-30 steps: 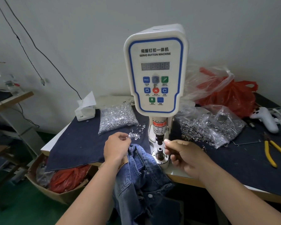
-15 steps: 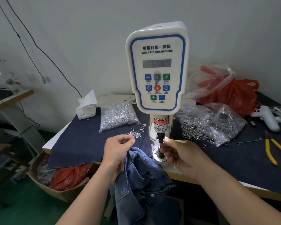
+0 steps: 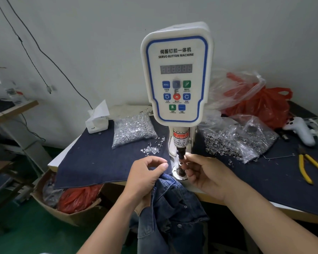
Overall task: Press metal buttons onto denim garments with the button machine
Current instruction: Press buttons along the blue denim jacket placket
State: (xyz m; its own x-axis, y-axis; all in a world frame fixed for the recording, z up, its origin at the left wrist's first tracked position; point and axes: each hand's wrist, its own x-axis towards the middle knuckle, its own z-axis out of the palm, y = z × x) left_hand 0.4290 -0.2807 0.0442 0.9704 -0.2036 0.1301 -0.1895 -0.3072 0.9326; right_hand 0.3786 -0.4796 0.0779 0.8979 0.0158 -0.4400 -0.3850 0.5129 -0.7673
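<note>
The white servo button machine (image 3: 176, 77) stands at the table's front edge, its black punch (image 3: 180, 153) above the round lower die (image 3: 180, 171). My right hand (image 3: 207, 175) is at the punch, fingertips pinching a small metal button against its tip. My left hand (image 3: 147, 173) hovers left of the die with fingers curled and thumb against forefinger, pinching a tiny tack that is barely visible. A blue denim jacket (image 3: 173, 208) hangs from the table edge below both hands, its upper edge close to the die.
A bag of silver tacks (image 3: 134, 129) and loose tacks (image 3: 151, 149) lie on dark cloth (image 3: 99, 162) to the left. To the right sit a bag of buttons (image 3: 237, 142), yellow pliers (image 3: 305, 169) and a red bag (image 3: 261, 105). A cardboard box (image 3: 72, 213) stands on the floor.
My left hand drew back from the loose tacks toward the jacket. My right hand rose from beside the lower die to the punch tip.
</note>
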